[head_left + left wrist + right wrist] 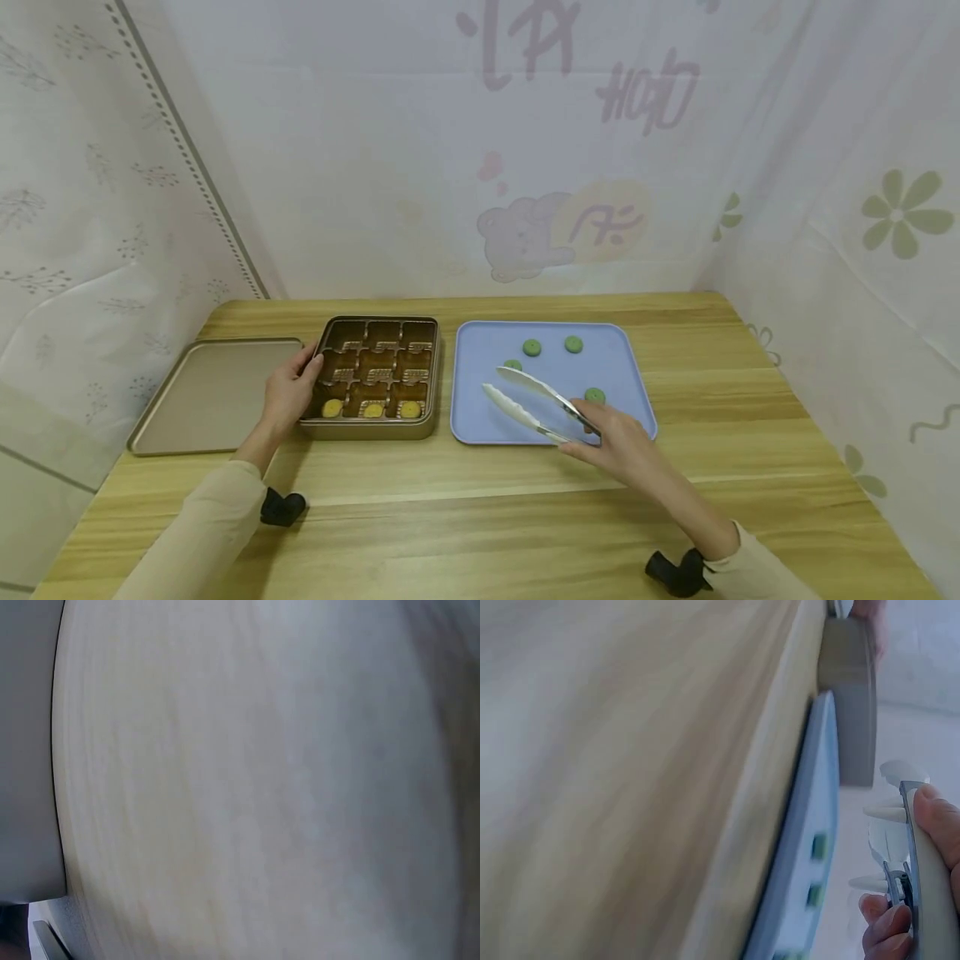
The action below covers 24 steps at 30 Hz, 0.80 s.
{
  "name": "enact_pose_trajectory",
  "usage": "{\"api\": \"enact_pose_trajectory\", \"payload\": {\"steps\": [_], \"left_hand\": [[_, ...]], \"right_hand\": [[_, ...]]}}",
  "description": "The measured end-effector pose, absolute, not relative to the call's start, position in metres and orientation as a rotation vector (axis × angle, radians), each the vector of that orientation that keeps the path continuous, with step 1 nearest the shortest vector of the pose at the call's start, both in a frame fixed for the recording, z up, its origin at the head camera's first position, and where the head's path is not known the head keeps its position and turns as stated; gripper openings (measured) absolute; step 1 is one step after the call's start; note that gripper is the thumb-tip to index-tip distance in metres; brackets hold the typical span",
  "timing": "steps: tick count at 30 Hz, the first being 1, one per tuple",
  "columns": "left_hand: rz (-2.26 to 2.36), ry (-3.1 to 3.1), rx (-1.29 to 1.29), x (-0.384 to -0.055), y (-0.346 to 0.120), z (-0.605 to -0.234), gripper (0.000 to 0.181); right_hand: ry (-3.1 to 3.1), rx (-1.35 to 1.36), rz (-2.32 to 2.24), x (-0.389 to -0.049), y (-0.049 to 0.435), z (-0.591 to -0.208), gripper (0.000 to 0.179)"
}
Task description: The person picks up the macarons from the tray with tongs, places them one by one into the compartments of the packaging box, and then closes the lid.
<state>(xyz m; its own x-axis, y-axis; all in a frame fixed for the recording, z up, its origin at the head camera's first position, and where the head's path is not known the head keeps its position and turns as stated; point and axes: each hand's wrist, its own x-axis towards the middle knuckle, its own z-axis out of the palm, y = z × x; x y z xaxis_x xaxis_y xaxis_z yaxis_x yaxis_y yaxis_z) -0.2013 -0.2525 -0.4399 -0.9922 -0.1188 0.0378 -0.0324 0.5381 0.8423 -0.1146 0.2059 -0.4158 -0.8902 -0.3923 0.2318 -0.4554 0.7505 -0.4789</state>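
Observation:
My left hand (288, 392) holds the left side of a square bronze box (367, 429), thumb at its rim. Inside the box is a brown divided insert (381, 364), and its front row holds three round yellow pastries (372, 411), one per compartment. In my right hand (618, 442) is a pair of tongs (534, 385) with white tips, spread apart with nothing between them. The tongs hang over a blue tray (480, 425), where several round green pastries (532, 347) lie. One green pastry is partly covered by the tongs in the head view.
A flat bronze lid (217, 392) lies left of the box, near the left edge of the wooden table (420, 517). Patterned white curtains (375, 167) hang behind and on both sides. Black wrist mounts (678, 573) sit under the sleeves.

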Motion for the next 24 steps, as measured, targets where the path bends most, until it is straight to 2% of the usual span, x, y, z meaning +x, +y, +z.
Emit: {"api": "enact_pose_trajectory", "payload": {"steps": [8, 24], "left_hand": [[-1.449, -2.678, 0.135, -0.201, -0.253, -0.441, 0.054], [-1.481, -2.676, 0.148, -0.202, -0.253, -0.439, 0.055]], "right_hand": [[-2.911, 0.436, 0.737, -0.093, 0.256, -0.416, 0.058], [-2.920, 0.361, 0.609, -0.075, 0.309, -0.416, 0.054]]}}
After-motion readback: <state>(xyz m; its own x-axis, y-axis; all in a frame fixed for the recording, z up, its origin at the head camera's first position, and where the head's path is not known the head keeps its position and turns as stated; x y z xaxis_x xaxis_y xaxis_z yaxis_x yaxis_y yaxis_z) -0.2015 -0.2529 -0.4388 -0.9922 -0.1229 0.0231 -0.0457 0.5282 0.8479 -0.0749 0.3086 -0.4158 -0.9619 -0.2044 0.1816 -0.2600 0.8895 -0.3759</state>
